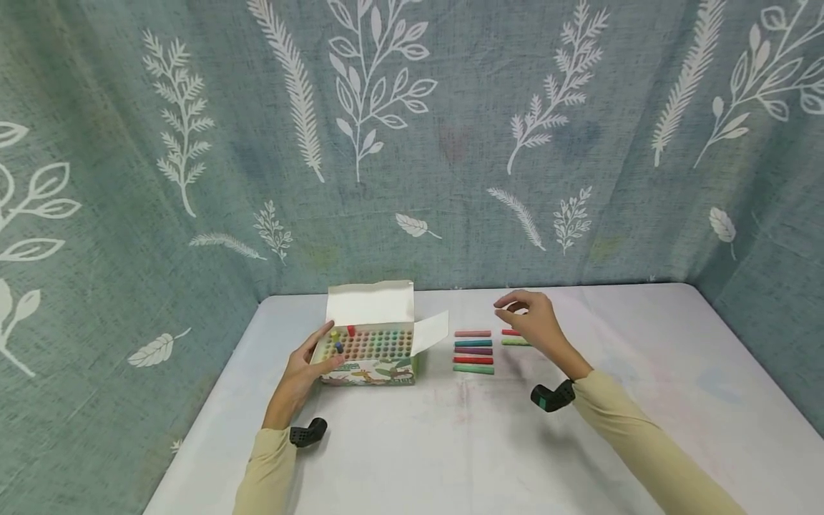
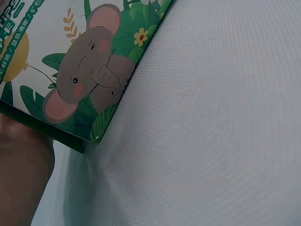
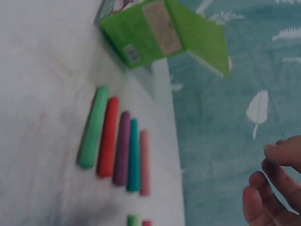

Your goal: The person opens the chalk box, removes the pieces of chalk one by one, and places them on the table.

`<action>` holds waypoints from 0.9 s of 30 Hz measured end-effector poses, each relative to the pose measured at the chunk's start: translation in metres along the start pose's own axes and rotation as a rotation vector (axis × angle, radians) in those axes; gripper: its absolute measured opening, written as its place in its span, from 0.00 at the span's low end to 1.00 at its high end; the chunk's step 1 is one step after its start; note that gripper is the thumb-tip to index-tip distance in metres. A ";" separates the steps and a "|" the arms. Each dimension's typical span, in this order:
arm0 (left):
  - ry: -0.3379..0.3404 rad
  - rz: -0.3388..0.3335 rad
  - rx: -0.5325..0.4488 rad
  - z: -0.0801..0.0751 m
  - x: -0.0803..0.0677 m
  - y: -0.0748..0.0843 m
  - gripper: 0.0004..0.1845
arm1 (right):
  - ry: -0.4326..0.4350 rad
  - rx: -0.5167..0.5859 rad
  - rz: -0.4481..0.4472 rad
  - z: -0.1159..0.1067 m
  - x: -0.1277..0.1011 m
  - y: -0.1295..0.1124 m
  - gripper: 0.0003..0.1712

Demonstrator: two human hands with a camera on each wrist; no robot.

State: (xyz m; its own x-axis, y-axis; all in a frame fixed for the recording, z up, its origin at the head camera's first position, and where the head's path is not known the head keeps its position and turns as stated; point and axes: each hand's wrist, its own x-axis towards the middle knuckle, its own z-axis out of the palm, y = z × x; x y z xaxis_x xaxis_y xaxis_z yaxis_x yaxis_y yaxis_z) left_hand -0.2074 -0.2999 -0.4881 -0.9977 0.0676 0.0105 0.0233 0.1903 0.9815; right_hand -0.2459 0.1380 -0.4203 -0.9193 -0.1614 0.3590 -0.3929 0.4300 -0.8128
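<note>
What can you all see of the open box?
The box looks like printed card, with a green end and an elephant on a white side. It rests on the table, its back flap raised and right flap angled out. Rows of coloured spots fill its top; three sticks protrude. The left hand grips its left end.

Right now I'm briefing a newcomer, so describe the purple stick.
On the table, right of the box, lies a row of five sticks. The purple stick is the middle one, between the teal stick and the red stick; no other is purple.
</note>
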 end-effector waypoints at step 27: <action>0.009 -0.025 -0.012 0.000 0.000 0.001 0.43 | -0.213 0.087 -0.239 0.075 0.030 -0.094 0.06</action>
State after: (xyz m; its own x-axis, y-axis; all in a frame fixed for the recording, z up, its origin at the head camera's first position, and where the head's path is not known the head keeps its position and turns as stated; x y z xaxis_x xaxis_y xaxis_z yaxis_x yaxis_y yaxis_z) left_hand -0.2073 -0.2995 -0.4874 -0.9985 0.0540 -0.0119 -0.0019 0.1804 0.9836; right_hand -0.2379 0.0258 -0.3673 -0.7817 -0.4343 0.4475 -0.5899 0.2820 -0.7567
